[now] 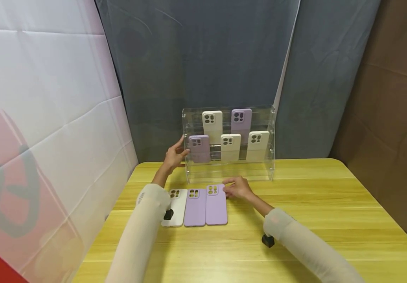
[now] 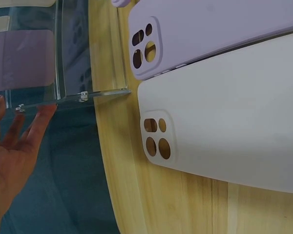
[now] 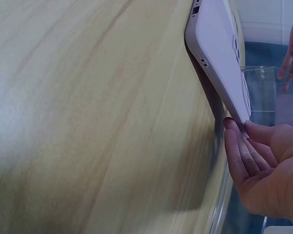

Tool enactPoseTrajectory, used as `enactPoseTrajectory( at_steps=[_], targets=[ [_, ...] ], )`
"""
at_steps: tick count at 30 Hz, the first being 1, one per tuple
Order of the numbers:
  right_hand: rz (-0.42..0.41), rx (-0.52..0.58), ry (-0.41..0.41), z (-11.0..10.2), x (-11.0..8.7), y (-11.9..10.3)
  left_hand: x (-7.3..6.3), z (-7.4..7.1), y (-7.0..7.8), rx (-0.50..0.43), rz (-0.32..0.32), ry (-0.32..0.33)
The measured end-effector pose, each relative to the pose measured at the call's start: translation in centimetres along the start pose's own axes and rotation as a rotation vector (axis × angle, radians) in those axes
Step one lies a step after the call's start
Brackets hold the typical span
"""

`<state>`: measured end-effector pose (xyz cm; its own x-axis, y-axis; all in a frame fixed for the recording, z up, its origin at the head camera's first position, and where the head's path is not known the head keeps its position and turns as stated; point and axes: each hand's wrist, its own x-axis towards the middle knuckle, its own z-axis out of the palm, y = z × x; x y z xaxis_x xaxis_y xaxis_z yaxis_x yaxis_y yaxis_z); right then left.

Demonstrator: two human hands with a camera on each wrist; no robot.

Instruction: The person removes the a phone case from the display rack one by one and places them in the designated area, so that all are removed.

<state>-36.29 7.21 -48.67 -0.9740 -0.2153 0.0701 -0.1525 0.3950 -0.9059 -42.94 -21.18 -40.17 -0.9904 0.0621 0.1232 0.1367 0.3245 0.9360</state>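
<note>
My left hand [image 1: 174, 157] is at the left side of a clear acrylic display stand [image 1: 229, 171]. Its extended fingertips touch the stand's side edge in the left wrist view. With thumb and fingers, my right hand [image 1: 239, 188] pinches the top right corner of a purple phone case [image 1: 216, 210]. That corner is tipped up off the table in the right wrist view [image 3: 219, 53]. To its left lie a second purple phone case [image 1: 195, 210] and a white phone case [image 2: 224, 112], side by side, camera cutouts toward the stand.
On the stand's upper tier are a white case [image 1: 212, 120] and a purple case [image 1: 241, 118]. A purple case [image 1: 199, 147] and two white ones, a middle one [image 1: 230, 145] and a right one [image 1: 258, 145], fill the tier below. Grey curtains [image 1: 224, 59] hang behind the wooden table [image 1: 313, 204].
</note>
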Motion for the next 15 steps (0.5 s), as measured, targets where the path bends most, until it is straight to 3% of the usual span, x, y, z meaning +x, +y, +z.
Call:
enactPoseTrajectory(
  at_steps=[15],
  targets=[
    [0.048,0.026,-0.007,0.28,-0.16,0.50,0.12,-0.04,-0.13,-0.007,0.004,-0.006]
  ],
)
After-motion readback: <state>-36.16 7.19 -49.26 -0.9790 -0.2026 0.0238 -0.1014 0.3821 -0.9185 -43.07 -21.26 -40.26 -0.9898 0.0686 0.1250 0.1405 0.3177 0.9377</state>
